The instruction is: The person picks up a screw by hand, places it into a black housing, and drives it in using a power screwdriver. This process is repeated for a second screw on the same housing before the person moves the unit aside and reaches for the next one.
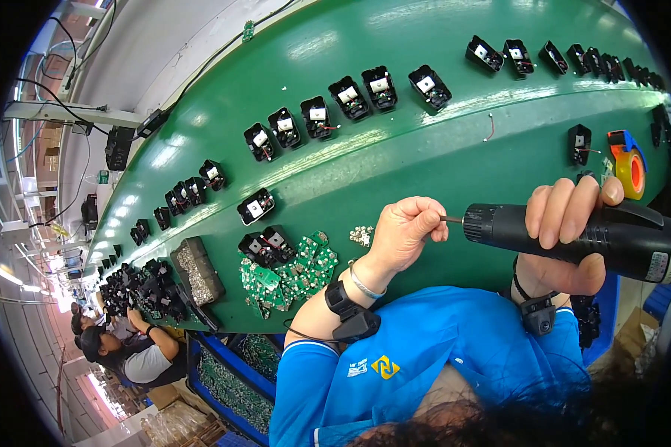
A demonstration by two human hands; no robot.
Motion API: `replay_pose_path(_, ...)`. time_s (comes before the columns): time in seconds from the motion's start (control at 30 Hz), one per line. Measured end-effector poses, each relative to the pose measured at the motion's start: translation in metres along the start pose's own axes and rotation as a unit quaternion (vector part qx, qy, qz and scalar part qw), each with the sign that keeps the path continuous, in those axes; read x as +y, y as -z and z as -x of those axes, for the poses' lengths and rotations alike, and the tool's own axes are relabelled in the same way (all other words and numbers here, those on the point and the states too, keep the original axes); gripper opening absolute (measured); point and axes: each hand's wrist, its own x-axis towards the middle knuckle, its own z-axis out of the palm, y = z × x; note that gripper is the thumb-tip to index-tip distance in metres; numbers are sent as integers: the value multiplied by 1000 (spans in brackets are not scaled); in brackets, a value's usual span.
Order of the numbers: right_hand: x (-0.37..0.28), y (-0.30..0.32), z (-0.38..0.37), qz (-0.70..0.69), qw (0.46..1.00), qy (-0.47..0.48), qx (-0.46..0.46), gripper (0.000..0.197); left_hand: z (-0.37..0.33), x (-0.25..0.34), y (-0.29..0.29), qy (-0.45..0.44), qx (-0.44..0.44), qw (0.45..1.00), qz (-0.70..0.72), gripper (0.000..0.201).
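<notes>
a long green conveyor belt (395,149) ran through the factory hall, dotted with black housings (348,97). near the person, the left hand (404,232) was closed, fingers pinched around the bit (451,219) of a black electric screwdriver (566,232); the right hand wrapped its body. seating the bit straight seemed wise.
</notes>
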Motion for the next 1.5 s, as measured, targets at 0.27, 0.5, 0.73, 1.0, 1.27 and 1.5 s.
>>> replay_pose_path(0.27, 3, 12, -12, 59, 998, -16, 18, 52, -26, 28, 2, -41, -16, 932, -361, 18)
replay_pose_path(0.5, 54, 44, -59, 150, 984, 95, -6, 41, -109, 63, 19, -257, 38, 568, -781, 69)
replay_pose_path(0.73, 100, 67, -85, 217, 973, 67, -42, 39, -149, 58, 25, -238, -2, 498, -834, 86)
replay_pose_path(1.0, 118, 84, -90, 218, 974, 53, -35, 37, -162, 53, 30, -230, 6, 505, -832, 79)
replay_pose_path(1.27, 120, 86, -86, 213, 975, 49, -36, 36, -161, 51, 32, -245, 7, 517, -820, 77)
replay_pose_path(1.5, 121, 86, -83, 221, 973, 46, -46, 37, -159, 51, 33, -244, 5, 522, -817, 76)
